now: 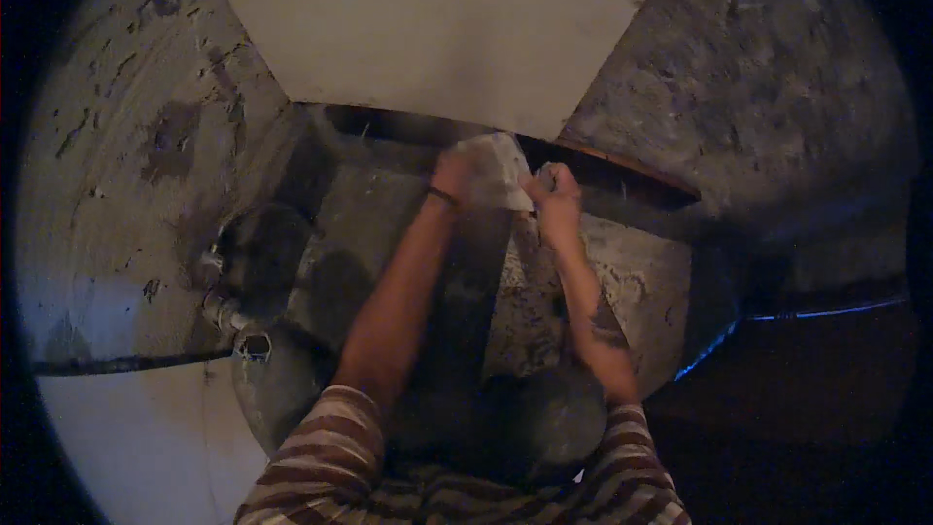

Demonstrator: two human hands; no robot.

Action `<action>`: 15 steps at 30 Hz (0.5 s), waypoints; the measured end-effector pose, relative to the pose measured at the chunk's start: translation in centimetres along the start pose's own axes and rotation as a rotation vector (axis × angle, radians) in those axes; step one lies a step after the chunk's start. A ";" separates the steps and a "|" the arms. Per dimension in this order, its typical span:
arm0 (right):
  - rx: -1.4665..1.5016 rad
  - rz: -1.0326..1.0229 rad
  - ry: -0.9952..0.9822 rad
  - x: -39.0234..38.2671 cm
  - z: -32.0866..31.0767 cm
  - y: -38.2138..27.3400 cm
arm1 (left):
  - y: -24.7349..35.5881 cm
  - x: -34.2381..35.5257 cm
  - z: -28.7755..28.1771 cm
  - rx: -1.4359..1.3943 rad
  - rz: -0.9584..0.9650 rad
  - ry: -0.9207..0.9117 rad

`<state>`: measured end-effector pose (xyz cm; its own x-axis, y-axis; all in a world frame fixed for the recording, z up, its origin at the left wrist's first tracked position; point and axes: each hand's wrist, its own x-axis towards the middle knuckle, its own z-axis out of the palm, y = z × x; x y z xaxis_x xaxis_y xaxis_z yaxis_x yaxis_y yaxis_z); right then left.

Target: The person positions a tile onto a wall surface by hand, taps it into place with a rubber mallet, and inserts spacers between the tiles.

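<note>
A pale, thin, flat piece [501, 171], perhaps a sheet or bag, is stretched between my two hands in front of the dark ledge. My left hand [453, 178], smeared by motion, is closed at its left edge, with a dark band round the wrist. At the right edge my right hand [558, 202] is curled into a grip, its thumb side against the piece. Something small and greyish shows at the top of that fist, too dim to name.
Beyond my hands a dark ledge [632, 178] runs below a smooth pale panel [437, 29]. Rough, plaster-like walls [739, 68] flank it. A dark rounded container [277, 389] with an opening stands at lower left, beside pipe-like fittings [222, 311]. The light is dim.
</note>
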<state>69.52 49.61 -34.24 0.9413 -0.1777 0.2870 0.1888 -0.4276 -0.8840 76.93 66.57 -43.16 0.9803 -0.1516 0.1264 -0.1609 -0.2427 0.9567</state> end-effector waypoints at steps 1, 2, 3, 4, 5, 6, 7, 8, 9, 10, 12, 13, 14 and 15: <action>-0.063 -0.028 -0.023 0.4 -0.1 1.1 | -1.4 0.2 0.6 0.005 0.005 0.012; -0.043 -0.039 -0.028 0.6 0.1 2.6 | -2.8 0.1 0.8 0.068 0.211 -0.005; 0.028 -0.011 -0.014 1.1 -0.4 4.9 | -3.3 0.5 1.1 0.121 0.427 -0.032; 0.074 0.025 0.011 2.0 -1.5 7.0 | -2.1 0.9 2.2 0.102 0.443 -0.040; 0.036 0.034 0.036 2.9 -3.6 7.0 | 0.4 0.6 4.0 0.452 0.532 0.049; -0.040 0.013 -0.002 3.4 -4.8 4.8 | 1.8 -0.3 4.1 0.830 0.596 0.148; -0.100 -0.016 -0.052 4.0 -5.1 3.0 | 2.0 -0.4 3.5 0.834 0.587 0.141; -0.113 -0.011 -0.106 4.1 -4.8 3.5 | 2.2 0.1 2.9 0.843 0.472 0.109; -0.102 -0.016 -0.112 3.8 -4.0 3.9 | 2.5 1.0 1.9 0.860 0.363 0.091; -0.116 -0.012 -0.061 3.1 -3.7 5.0 | 3.6 1.9 2.4 0.842 0.369 0.086; -0.073 0.004 0.093 2.0 -3.2 6.7 | 5.5 3.4 2.8 0.645 0.075 -0.062; -0.044 0.009 0.072 1.6 -1.8 6.0 | 3.3 3.6 1.3 0.672 0.052 -0.051; -0.041 -0.010 0.062 1.4 -0.5 5.2 | 1.3 3.5 -0.1 0.452 0.056 0.012; -0.053 -0.025 0.058 1.2 0.4 4.9 | -0.6 3.2 -0.9 0.220 0.064 0.068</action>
<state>71.72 47.67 -38.32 0.9186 -0.2164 0.3307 0.1953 -0.4788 -0.8559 80.29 67.11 -43.12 0.9716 -0.1099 0.2096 -0.2367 -0.4392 0.8667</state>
